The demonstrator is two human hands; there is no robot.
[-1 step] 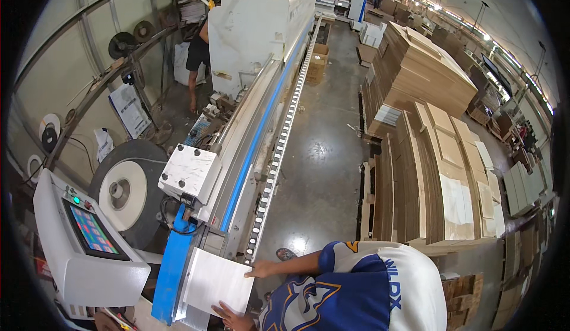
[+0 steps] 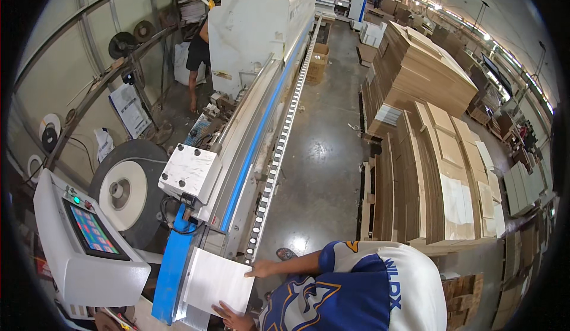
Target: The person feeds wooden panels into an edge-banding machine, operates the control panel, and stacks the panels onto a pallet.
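Note:
A flat white panel lies at the near end of a long edge-banding machine, its left side against a blue guide. My right hand closes on the panel's right far corner. Lower down, my left hand rests with fingers spread on the near right edge. Both thumbs and the panel's underside cannot be made out clearly. My blue and white shirt covers the lower right of the view. Just beyond the panel begin the roller track and the blue strip along the machine.
A grey control console with a lit screen and a large roll of banding stand at left. Stacks of brown boards line the right side of the aisle. Farther back, a person in dark shorts stands behind the machine.

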